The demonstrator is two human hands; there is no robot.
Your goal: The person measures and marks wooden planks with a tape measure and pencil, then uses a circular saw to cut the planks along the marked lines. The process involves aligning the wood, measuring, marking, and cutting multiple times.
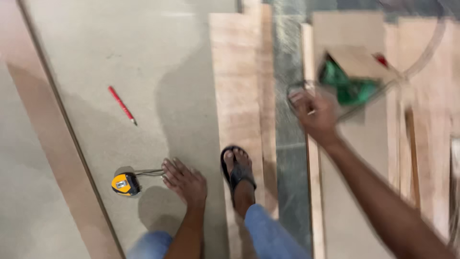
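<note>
Your knees in blue jeans [268, 237] sit closest, at the bottom edge, with your sandalled foot [238, 170] planted on a pale wooden plank [237, 72]. Starting at the left, a long wood strip [57, 139] runs diagonally beside the big grey board [143, 43] you crouch on. A red pencil [122, 105] lies loose on that board, well apart from either hand. Lower down, the yellow tape measure [125, 184] rests on the board, just left of your left hand [184, 182]; its short length of pulled-out blade reaches to your fingertips. That hand lies flat, fingers spread wide, pressing the board and gripping nothing. Further right, past the plank and a greyish gap of floor [287, 144], your right hand [314, 112] is raised and blurred; it seems curled around a small thin object, but you cannot tell what it is. Just beyond it sits a green tool [352, 88], partly under a brown cardboard piece [357, 60], amid more wooden boards [426, 120].
</note>
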